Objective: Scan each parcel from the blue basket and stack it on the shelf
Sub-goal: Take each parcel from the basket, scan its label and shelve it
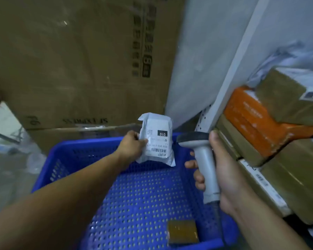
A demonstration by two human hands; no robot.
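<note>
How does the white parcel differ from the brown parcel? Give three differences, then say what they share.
The white parcel is a soft, crinkled bag; the brown parcel is a flat box. The left hand holds the white parcel above the basket; the brown parcel lies on its floor. The white parcel shows a barcode label; the brown parcel shows none. Both are roughly rectangular.

Dim, bluish light is noted. Faint glare is seen on the large carton [65, 23]. Edges are bent by wide-angle distortion; the left side is blurred.
</note>
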